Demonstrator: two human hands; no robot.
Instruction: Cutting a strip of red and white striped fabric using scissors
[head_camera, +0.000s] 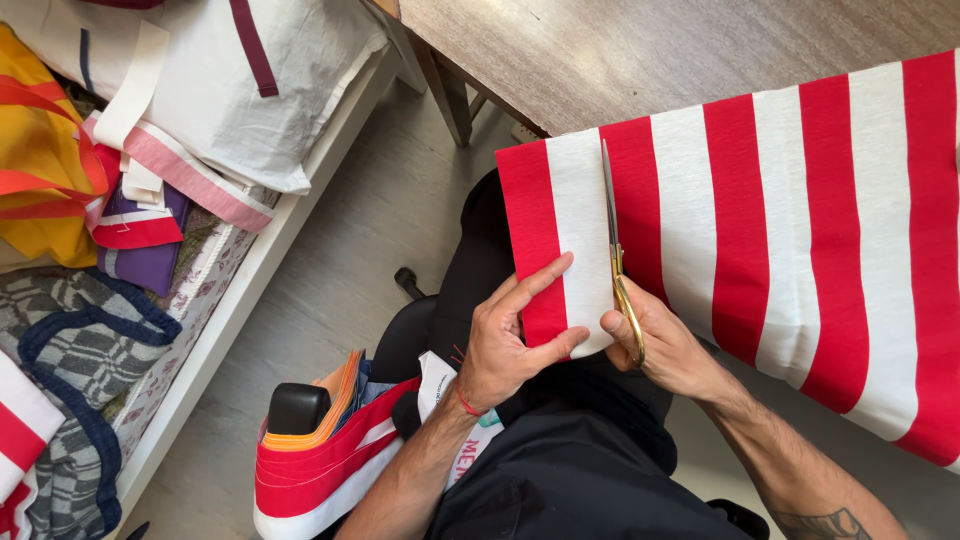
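I see matt woven cloth in red and white stripes (760, 220) under polished metal scissors (615, 250) with shiny gold handles. At twelve o'clock, a worn, dull wooden table (640, 50); at nine o'clock, soft folded fabrics (120, 180).

This looks like a small sewing workshop — perhaps in a home. Left of the wooden table (640, 50) stands a white shelf (250, 270) piled with folded fabrics (150, 150). On the table's front edge lies red-and-white striped cloth (780, 220), with gold-handled scissors (615, 250) on it.
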